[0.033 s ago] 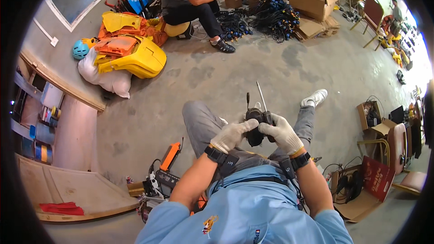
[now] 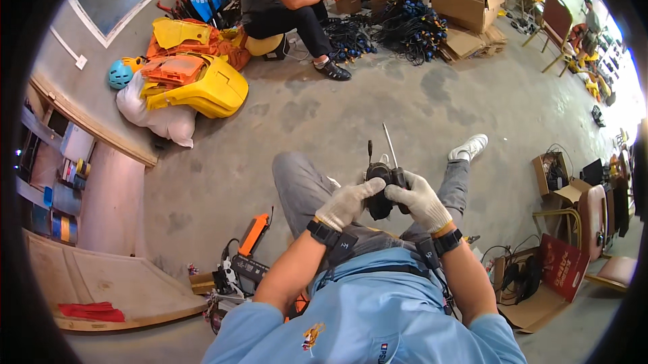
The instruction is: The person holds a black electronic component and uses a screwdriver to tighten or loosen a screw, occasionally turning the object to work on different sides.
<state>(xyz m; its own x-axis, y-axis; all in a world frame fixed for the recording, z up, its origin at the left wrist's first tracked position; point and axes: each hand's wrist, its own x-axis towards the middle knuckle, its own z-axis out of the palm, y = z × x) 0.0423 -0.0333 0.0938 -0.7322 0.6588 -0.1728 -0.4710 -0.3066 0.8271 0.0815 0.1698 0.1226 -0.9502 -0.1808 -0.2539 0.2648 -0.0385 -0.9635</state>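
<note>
A black rounded device [image 2: 380, 211] is held between my gloved hands, above my lap. My left hand [image 2: 346, 205] grips its left side, the thumb pressed on top. My right hand [image 2: 423, 202] is closed around the dark handle of a screwdriver [image 2: 399, 176], and its thumb rests against the device. The screwdriver's metal shaft points up and away from me. A thin black stem rises beside the device on the left; whether it belongs to the device I cannot tell. My fingers hide the underside, and the device's exact kind is unclear.
By my left arm lies an orange and black piece of equipment [image 2: 254, 234] with cables. A cardboard box [image 2: 523, 310] with black cables sits at right. Ahead, a seated person [image 2: 283, 6] works near a cable heap [image 2: 413, 26]. Yellow plastic shells [image 2: 216, 87] lie far left.
</note>
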